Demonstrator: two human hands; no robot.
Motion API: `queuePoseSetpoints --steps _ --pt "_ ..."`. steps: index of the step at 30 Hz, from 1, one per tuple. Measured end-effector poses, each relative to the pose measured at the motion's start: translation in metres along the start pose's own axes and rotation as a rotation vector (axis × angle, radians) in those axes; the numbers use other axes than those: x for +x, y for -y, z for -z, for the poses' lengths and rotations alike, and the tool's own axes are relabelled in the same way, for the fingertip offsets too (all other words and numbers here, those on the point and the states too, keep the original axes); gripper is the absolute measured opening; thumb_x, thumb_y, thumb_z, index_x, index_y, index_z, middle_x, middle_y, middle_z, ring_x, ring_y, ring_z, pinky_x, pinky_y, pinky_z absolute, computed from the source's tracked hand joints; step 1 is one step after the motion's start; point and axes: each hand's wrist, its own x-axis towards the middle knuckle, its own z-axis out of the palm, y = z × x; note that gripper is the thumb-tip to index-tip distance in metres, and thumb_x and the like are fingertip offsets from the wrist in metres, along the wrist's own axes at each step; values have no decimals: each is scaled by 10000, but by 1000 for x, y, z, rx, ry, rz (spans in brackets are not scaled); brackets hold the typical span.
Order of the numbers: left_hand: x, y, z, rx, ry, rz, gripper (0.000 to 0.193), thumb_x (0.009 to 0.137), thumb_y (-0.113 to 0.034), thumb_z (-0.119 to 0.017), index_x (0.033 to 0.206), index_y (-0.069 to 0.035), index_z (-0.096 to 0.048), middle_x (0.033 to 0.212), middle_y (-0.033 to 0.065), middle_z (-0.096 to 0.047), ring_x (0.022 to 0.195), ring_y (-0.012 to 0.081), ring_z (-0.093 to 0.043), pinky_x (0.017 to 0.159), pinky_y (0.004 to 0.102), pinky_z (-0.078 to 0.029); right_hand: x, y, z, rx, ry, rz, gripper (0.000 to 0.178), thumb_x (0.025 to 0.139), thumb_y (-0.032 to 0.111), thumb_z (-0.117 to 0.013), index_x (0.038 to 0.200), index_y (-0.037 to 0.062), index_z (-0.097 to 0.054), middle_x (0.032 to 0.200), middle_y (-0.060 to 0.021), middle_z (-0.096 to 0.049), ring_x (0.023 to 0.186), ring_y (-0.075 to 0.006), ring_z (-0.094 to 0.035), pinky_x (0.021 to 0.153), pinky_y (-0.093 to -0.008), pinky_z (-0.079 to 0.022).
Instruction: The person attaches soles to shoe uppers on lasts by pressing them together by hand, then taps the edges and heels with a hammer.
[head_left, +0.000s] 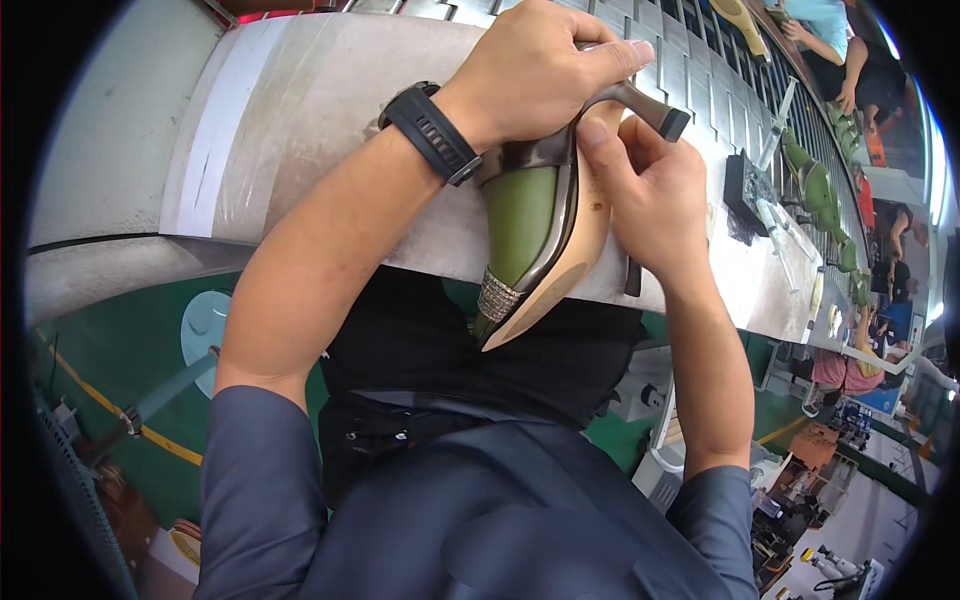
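Note:
A green high-heeled shoe [522,220] lies tilted on its side, its pointed toe toward me and past the near edge of the bench. It has a tan sole [565,265], a sparkling stone band [497,297] near the toe and a dark brown heel [640,100] pointing right. My left hand [540,75], with a black watch on its wrist, is wrapped round the back of the shoe by the heel. The curled fingers of my right hand [660,195] close on the sole under the arch, thumb against it; their tips are partly hidden.
Under the shoe is a pale, worn bench [330,120]. Beyond it runs a slatted metal conveyor [690,60]. To the right are a small black box [745,195], syringe-like tubes [778,240] and several green shoes [818,195]. Other people [820,45] work along the line. A round stool [203,330] stands lower left.

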Motion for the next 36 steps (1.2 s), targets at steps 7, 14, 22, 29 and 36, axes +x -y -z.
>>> queuePoseSetpoints --steps 7,14,22,29,36 --pt "3 -2 -3 78 -44 -26 383 984 -303 -686 909 65 -759 738 173 -739 676 208 -711 632 340 -538 -7 5 19 -44 140 -111 491 919 408 -811 729 -25 -682 586 -55 -635 530 -81 -557 504 -261 -443" --pt "4 1 -8 104 -50 -43 371 984 -296 -687 884 54 -760 719 176 -726 646 226 -702 610 349 -529 -22 2 6 -23 -13 -185 381 853 290 -880 928 -39 -701 753 -81 -713 647 -101 -630 595 -256 -522" --pt "5 -6 -11 34 -8 17 397 985 -325 -722 868 51 -764 736 153 -747 675 207 -712 634 329 -537 -28 -3 -3 450 22 -127 653 861 192 -863 1362 -84 -549 1140 -184 -723 999 -218 -722 831 -341 -606" --pt "-8 26 39 35 -126 -212 520 1010 -502 -680 1086 10 -735 969 50 -716 904 106 -661 812 262 -541 10 7 1 339 50 -99 551 867 303 -871 1233 -58 -674 1063 -177 -759 949 -196 -743 767 -331 -611" --pt "-142 0 58 430 -139 -298 711 738 -255 -950 1335 -26 -640 1263 126 -684 1151 281 -672 1025 368 -519 -8 -8 24 -120 -9 381 543 813 302 -878 1238 8 -712 1188 -186 -736 1088 -360 -712 950 -398 -557"
